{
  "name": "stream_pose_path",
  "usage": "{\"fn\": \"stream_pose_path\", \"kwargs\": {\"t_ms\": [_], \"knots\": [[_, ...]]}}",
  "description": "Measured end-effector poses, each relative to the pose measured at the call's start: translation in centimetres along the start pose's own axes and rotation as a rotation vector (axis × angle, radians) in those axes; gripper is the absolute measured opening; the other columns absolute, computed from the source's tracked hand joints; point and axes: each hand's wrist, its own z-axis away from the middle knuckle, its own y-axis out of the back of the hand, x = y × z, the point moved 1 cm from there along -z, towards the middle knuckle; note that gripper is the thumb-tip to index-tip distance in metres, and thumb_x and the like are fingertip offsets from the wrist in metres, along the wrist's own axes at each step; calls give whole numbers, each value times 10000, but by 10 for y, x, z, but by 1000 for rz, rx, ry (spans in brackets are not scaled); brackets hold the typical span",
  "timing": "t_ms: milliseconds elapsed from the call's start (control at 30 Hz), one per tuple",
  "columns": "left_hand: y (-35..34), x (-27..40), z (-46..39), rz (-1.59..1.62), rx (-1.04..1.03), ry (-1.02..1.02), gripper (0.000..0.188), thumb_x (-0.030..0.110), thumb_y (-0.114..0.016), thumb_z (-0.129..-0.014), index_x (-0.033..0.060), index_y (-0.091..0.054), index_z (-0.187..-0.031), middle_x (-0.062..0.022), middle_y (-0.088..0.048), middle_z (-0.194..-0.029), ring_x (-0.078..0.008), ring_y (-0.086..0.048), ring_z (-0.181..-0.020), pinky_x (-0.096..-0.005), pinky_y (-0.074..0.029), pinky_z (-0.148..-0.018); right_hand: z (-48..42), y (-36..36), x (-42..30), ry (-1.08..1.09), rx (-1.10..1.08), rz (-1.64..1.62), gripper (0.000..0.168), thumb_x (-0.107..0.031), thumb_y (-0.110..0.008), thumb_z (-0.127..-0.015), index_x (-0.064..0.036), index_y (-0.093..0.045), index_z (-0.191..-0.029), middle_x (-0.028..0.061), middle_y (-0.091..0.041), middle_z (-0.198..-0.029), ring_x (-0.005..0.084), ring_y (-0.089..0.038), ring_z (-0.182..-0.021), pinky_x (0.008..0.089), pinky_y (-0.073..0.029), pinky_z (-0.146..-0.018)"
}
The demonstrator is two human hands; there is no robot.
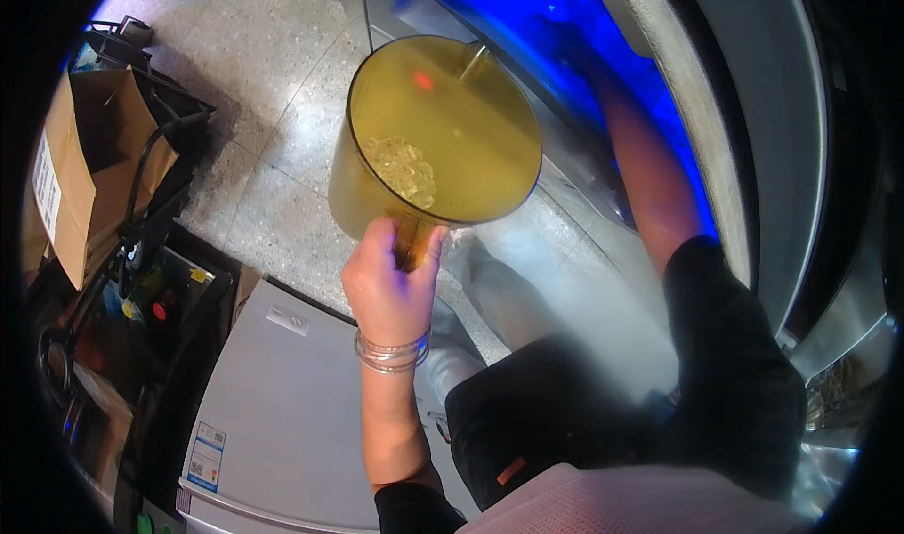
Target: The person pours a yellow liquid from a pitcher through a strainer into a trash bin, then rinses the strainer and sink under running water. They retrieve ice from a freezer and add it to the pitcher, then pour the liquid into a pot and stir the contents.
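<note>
My left hand point(392, 273), with bracelets at the wrist, grips the handle point(412, 243) of a large amber, see-through plastic pitcher point(487, 159). The pitcher hangs over the floor with its mouth facing up towards me. A small heap of clear ice pieces point(401, 170) lies inside, against the wall on the handle side. To the right, my right arm reaches into an open bin point(635, 103) lit deep blue, which looks like an ice machine's. Deep in that bin my right hand point(559, 38) is dark and blurred. Its fingers and anything in them cannot be made out.
A light grey refrigerator or freezer point(282, 393) with a printed label stands below left. An open cardboard box point(120, 159) sits above black-framed containers at the left. The thick pale edge of a door or lid point(696, 96) curves beside my right arm. Speckled tiles point(296, 174) cover the floor.
</note>
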Motion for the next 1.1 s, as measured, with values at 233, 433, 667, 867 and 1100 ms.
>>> {"fn": "stream_pose_path", "kwargs": {"t_ms": [233, 433, 667, 867, 1100], "knots": [[2, 4, 1, -52, 18, -86, 317, 179, -719, -647, -16, -502, -771, -145, -519, -584, -246, -497, -488, -285, -413, -486, 37, 37, 1, -26, 57, -277, 230, -260, -488, -828, -39, -548, -848, 128, -538, -678, 199, -513, -581, 289, -412, -531], [4, 12, 0, -96, 0, -112, 315, 206, -711, -651, -10, -514, -767, -150, -525, -586, -287, -515, -509, -307, -419, -482, 71, 86, -12, -90, 54, -737, 230, -266, -491, -830, -42, -544, -829, 112, -528, -657, 171, -501, -545, 263, -406, -499], [8, 23, -6, -130, -20, -186, 327, 260, -691, -660, -6, -532, -767, -162, -542, -590, -320, -543, -540, -351, -430, -481, 87, 133, -42, -140, -50, -1132, 234, -274, -495, -833, -45, -540, -807, 93, -516, -632, 138, -487, -503, 233, -399, -461], [4, 27, -9, -135, -35, -208, 292, 280, -665, -672, 28, -519, -701, -126, -569, -594, -304, -558, -542, -367, -434, -477, 111, 169, -67, -235, -226, -1106, 240, -280, -499, -836, -48, -536, -788, 76, -506, -611, 110, -475, -467, 207, -393, -429], [-2, 33, -7, -176, -48, -235, 242, 244, -661, -665, 52, -514, -667, -110, -567, -576, -291, -556, -520, -366, -438, -475, 145, 129, -54, -71, -138, -142, 310, -278, -537, -805, -15, -529, -971, 132, -589, -768, 260, -572, -718, 377, -435, -639]]}}
